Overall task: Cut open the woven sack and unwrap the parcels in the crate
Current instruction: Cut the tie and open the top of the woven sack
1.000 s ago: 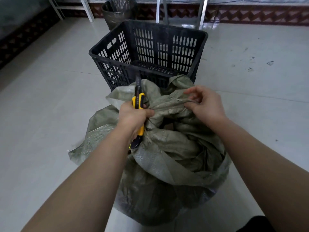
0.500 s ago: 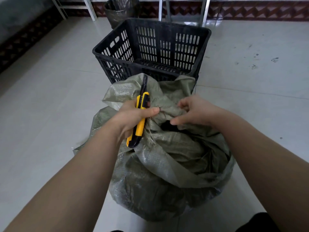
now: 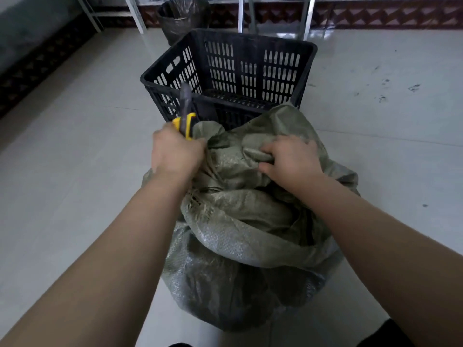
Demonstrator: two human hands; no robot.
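A bulging grey-green woven sack [image 3: 240, 246] stands on the floor right in front of me, its top crumpled and partly open with a frayed edge on the left. My left hand [image 3: 175, 152] is closed around a yellow and black utility knife [image 3: 186, 118] and also presses against the sack's top edge; the blade points up and away. My right hand [image 3: 292, 160] grips a fold of the sack's upper fabric. Behind the sack sits a black slotted plastic crate [image 3: 250, 71]; its visible interior looks bare. No parcels show.
A dark bin lined with a bag [image 3: 183, 16] stands behind the crate by the wall. White and metal frame legs [image 3: 307, 16] rise along the back. Pale tiled floor [image 3: 75, 171] surrounds the sack, with scuff marks at the right.
My left hand turned over and moved up and left with the knife, hiding its handle. My right hand shifted right and clenched a fold of the sack. The sack's top flap dropped.
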